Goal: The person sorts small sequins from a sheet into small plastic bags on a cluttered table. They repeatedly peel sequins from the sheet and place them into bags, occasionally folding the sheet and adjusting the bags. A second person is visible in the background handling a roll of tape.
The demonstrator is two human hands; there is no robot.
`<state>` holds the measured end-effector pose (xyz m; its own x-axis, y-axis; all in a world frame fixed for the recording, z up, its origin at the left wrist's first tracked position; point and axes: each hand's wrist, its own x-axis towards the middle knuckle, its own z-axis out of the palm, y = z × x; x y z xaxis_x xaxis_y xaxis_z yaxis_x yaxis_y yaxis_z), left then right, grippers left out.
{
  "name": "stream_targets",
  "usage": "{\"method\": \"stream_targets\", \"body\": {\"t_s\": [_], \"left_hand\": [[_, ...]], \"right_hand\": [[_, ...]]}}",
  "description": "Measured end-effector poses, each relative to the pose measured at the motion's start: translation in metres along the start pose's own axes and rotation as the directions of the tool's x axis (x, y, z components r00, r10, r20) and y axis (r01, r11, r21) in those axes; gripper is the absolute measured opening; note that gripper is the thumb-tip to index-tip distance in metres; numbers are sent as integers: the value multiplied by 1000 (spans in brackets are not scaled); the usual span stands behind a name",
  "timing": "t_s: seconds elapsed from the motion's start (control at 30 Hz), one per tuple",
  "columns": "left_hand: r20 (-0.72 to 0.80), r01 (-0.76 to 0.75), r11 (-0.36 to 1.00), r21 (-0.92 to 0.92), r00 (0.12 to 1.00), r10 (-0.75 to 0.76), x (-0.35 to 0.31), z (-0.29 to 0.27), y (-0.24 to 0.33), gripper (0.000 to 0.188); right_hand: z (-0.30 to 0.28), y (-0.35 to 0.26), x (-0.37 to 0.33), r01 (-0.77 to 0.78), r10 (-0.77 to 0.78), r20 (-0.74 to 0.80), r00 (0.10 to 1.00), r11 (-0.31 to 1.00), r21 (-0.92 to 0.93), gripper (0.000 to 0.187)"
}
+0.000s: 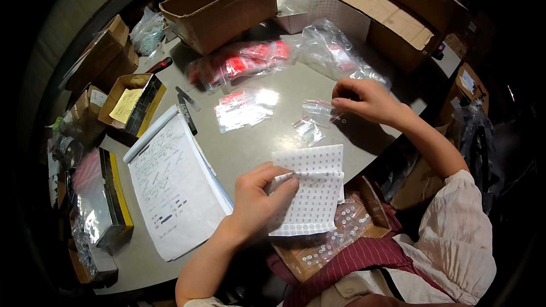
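My left hand pinches a white sheet of small round printed stickers between thumb and fingers. The sheet is creased across and hangs over the table's front edge. To the right, my right hand is curled, its thumb and fingertips closed at the end of a small clear zip bag with a red strip. A tiny white round piece shows below those fingers. Another small zip bag lies just nearer. Farther left, a fanned stack of small zip bags rests on the table.
An open cardboard box with bagged white round pieces sits below the sheet. A written notepad, black marker and cutter blade lie left. Red-printed bags, clear plastic bags and cardboard boxes line the far side.
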<state>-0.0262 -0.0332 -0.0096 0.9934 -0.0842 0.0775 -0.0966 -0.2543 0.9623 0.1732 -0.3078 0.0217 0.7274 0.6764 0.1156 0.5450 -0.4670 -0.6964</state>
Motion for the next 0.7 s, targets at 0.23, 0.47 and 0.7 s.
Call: {"method": "stream_targets", "body": {"t_s": [0.23,0.47,0.7], "left_hand": [[-3,-3,999,47,1000,4,-1,-1,3,18],[-26,52,999,6,998,-52,-2,2,3,18],[-72,93,995,-29,993,-95,-1,4,5,15]], "right_hand": [[16,5,22,-193,174,182,968,977,92,23],[25,11,13,61,-90,-48,995,901,-430,22],[24,-67,-31,266,-268,-21,963,961,-73,17]]}}
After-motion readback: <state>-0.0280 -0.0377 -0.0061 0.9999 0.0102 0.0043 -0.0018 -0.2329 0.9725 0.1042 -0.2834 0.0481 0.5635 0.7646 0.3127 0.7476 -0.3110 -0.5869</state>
